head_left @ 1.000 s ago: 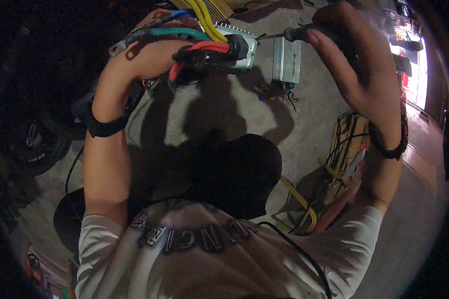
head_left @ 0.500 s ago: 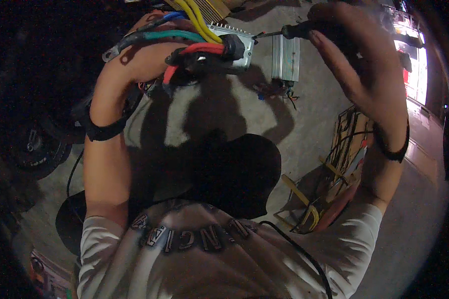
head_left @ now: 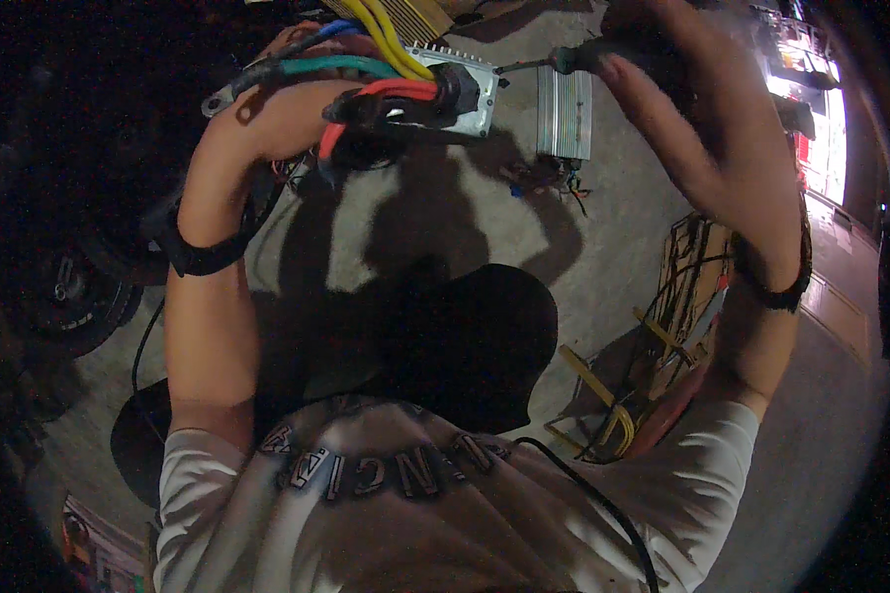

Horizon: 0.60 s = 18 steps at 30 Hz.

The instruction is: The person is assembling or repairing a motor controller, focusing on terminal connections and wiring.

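The silvery metal case (head_left: 470, 114) had shifted slightly left since the earlier frame, and the screwdriver (head_left: 564, 62) and right hand (head_left: 742, 119) had drifted left with it. The right hand's thumb and fingers pinched the dark screwdriver handle, though the fingers' inner side was lost in shadow. Its thin shaft reached the case's right end; whether the tip touched could not be told. The left hand (head_left: 287, 114) lay against the case's left side, its fingers mostly hidden behind cables, so how they closed could not be told. Yellow cables (head_left: 391, 40), a teal cable (head_left: 336, 65) and red cables (head_left: 400, 89) crossed over the case, covering much of it; the yellow ones were cut off at the upper edge. A finned case (head_left: 564, 114) lay on the floor (head_left: 623, 208), thin wires at its lower end. At lower left, a box-like shape (head_left: 94, 539) was too dim for its contents to be made out.
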{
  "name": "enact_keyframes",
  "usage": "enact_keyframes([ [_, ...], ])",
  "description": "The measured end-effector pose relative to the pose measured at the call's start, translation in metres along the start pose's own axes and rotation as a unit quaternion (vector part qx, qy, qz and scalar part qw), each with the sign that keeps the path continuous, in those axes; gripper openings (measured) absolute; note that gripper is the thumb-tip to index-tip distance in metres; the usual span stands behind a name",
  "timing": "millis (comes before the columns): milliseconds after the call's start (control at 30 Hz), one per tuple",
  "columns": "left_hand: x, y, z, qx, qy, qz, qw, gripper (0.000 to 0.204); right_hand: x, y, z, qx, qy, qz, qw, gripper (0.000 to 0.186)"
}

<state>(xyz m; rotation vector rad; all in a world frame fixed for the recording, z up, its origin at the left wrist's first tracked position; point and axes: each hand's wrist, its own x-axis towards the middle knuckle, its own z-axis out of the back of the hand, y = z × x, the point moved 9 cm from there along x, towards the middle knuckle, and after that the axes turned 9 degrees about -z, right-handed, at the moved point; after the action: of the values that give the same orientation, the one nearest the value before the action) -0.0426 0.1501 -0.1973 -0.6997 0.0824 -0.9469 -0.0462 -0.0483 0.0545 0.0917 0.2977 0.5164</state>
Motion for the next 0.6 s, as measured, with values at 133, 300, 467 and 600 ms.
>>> enact_keyframes([
  [133, -0.005, -0.001, 0.002, -0.002, -0.004, 0.003, 1.000, 0.052, 0.005, 0.032, 0.012, -0.031, -0.046, -0.119, 0.991, 0.027],
  [300, -0.018, -0.003, 0.007, 0.009, -0.001, 0.027, 1.000, 0.051, 0.008, 0.046, -0.002, -0.008, -0.128, -0.072, 0.989, 0.029],
  [467, 0.000, -0.004, 0.005, 0.000, -0.010, 0.019, 1.000, 0.051, 0.010, -0.002, -0.009, 0.092, -0.046, -0.001, 0.995, 0.030],
  [600, 0.005, -0.012, 0.007, -0.005, -0.017, 0.012, 1.000, 0.050, 0.003, 0.014, 0.006, 0.055, -0.080, -0.158, 0.983, 0.029],
])
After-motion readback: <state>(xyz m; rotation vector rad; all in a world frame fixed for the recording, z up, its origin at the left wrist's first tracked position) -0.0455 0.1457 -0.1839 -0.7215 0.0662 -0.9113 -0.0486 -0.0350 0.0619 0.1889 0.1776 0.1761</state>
